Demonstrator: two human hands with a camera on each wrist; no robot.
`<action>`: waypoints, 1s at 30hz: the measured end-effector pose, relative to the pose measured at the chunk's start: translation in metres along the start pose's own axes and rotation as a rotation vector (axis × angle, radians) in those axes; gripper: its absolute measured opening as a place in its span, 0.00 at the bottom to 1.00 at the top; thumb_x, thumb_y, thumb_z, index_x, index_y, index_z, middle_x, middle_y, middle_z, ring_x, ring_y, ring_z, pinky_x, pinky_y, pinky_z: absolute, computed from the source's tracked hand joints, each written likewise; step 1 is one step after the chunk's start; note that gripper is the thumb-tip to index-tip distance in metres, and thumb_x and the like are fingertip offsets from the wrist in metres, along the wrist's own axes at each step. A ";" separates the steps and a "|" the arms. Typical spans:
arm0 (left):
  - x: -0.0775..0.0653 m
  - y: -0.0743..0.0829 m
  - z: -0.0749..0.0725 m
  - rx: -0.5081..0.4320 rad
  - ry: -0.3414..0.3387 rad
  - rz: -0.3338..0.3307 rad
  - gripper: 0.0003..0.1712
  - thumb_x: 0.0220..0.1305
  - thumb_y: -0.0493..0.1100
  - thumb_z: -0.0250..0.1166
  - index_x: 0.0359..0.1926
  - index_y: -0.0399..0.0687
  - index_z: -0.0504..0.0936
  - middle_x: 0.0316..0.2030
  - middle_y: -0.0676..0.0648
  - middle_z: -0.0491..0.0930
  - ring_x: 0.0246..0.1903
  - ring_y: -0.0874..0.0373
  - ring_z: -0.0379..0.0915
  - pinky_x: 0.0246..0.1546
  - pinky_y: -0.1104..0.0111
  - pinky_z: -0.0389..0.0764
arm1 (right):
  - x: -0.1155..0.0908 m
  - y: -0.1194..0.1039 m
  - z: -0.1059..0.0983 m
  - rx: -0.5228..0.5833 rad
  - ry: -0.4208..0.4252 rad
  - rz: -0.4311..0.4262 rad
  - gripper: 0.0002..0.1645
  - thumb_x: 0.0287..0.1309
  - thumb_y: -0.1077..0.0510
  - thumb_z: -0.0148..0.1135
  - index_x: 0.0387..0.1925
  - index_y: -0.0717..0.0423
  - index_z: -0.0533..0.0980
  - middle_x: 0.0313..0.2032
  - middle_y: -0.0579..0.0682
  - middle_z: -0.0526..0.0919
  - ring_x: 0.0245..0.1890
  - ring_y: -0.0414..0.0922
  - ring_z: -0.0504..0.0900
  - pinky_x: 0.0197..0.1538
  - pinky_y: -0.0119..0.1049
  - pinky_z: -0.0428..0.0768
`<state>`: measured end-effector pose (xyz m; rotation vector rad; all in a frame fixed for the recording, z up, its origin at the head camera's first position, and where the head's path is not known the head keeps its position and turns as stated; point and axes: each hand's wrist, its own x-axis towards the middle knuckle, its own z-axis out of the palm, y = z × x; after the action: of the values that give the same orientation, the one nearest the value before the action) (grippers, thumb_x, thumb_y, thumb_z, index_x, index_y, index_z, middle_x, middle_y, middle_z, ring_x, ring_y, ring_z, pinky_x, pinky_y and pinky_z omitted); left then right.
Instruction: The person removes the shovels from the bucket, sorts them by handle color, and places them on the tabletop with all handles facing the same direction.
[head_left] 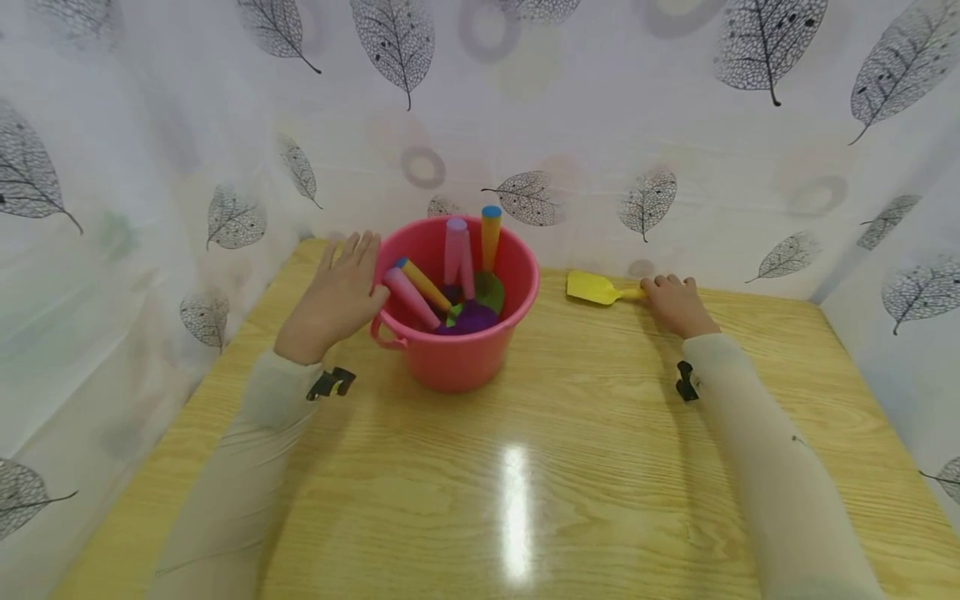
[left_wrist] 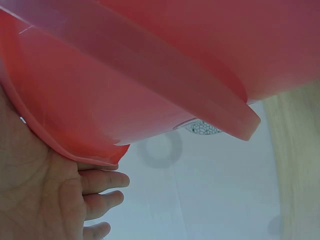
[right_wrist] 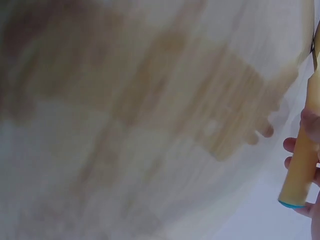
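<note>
A pink bucket (head_left: 457, 358) stands on the table, filled with several toy tools whose handles are purple, pink or yellow. My left hand (head_left: 337, 296) lies against the bucket's left rim, fingers extended and thumb at the edge. In the left wrist view, the palm (left_wrist: 40, 185) touches the rim beside the bucket's wall (left_wrist: 100, 95). To the right, a yellow toy shovel (head_left: 591, 287) rests near the table's back edge with its blade pointing left. My right hand (head_left: 678, 305) holds its handle; the right wrist view shows fingers around the yellow handle (right_wrist: 299, 172) with a blue end.
The wooden table (head_left: 600, 467) has a glossy surface. Behind and beside it hangs a white curtain (head_left: 585, 108) with a leaf print. A small loop handle (head_left: 386, 337) sticks out from the bucket's left side.
</note>
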<state>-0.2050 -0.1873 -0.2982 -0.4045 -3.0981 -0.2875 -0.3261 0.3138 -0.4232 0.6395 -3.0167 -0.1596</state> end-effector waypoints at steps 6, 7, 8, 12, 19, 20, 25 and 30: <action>0.001 -0.001 0.002 -0.012 -0.003 -0.001 0.40 0.64 0.47 0.44 0.72 0.31 0.42 0.73 0.33 0.43 0.73 0.38 0.34 0.72 0.46 0.32 | 0.001 -0.001 -0.001 0.009 -0.033 0.011 0.12 0.66 0.59 0.50 0.47 0.62 0.69 0.42 0.67 0.76 0.44 0.64 0.72 0.49 0.68 0.66; 0.001 -0.002 0.002 -0.013 -0.002 -0.001 0.40 0.64 0.47 0.44 0.72 0.32 0.42 0.73 0.34 0.43 0.73 0.38 0.34 0.72 0.46 0.32 | 0.002 0.000 0.000 0.006 -0.033 0.012 0.12 0.65 0.60 0.51 0.47 0.62 0.69 0.42 0.67 0.76 0.44 0.65 0.72 0.48 0.68 0.66; 0.001 -0.002 0.002 -0.016 -0.002 -0.001 0.40 0.65 0.47 0.44 0.72 0.32 0.42 0.73 0.34 0.43 0.73 0.38 0.34 0.72 0.46 0.31 | 0.002 0.000 0.000 0.003 -0.033 0.015 0.12 0.65 0.60 0.51 0.47 0.62 0.69 0.42 0.67 0.76 0.44 0.65 0.72 0.49 0.69 0.66; 0.000 -0.002 0.002 -0.019 0.005 0.006 0.40 0.65 0.47 0.43 0.72 0.32 0.42 0.73 0.34 0.43 0.73 0.39 0.34 0.72 0.47 0.31 | 0.003 0.000 0.000 -0.015 -0.034 0.018 0.12 0.64 0.60 0.52 0.47 0.62 0.69 0.41 0.67 0.76 0.44 0.65 0.73 0.49 0.69 0.66; -0.001 -0.001 0.000 -0.006 0.014 0.005 0.40 0.65 0.46 0.43 0.71 0.31 0.43 0.72 0.33 0.44 0.73 0.39 0.35 0.72 0.47 0.32 | 0.005 -0.002 -0.001 -0.008 -0.047 0.034 0.13 0.64 0.59 0.52 0.47 0.62 0.69 0.43 0.67 0.76 0.45 0.65 0.73 0.50 0.69 0.66; -0.001 -0.001 0.000 -0.004 0.016 0.004 0.40 0.64 0.46 0.43 0.71 0.31 0.43 0.72 0.33 0.44 0.73 0.39 0.36 0.72 0.47 0.32 | 0.005 -0.003 -0.001 -0.004 -0.049 0.036 0.13 0.64 0.59 0.52 0.48 0.62 0.69 0.43 0.68 0.76 0.45 0.65 0.73 0.50 0.69 0.65; 0.000 -0.001 0.001 0.012 0.023 0.005 0.40 0.64 0.46 0.44 0.71 0.30 0.44 0.72 0.33 0.44 0.73 0.38 0.37 0.72 0.47 0.33 | 0.004 -0.003 -0.004 0.024 -0.057 0.047 0.19 0.65 0.58 0.50 0.55 0.62 0.67 0.48 0.69 0.75 0.49 0.65 0.72 0.52 0.69 0.64; 0.000 0.000 0.000 0.024 0.017 0.001 0.40 0.64 0.46 0.44 0.71 0.29 0.44 0.72 0.32 0.44 0.73 0.38 0.36 0.72 0.46 0.34 | 0.003 -0.002 -0.006 0.036 -0.043 0.040 0.24 0.63 0.59 0.51 0.59 0.62 0.65 0.53 0.69 0.72 0.53 0.66 0.70 0.54 0.70 0.62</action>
<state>-0.2048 -0.1874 -0.2983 -0.4017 -3.0816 -0.2524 -0.3273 0.3099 -0.4170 0.5851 -3.0774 -0.1190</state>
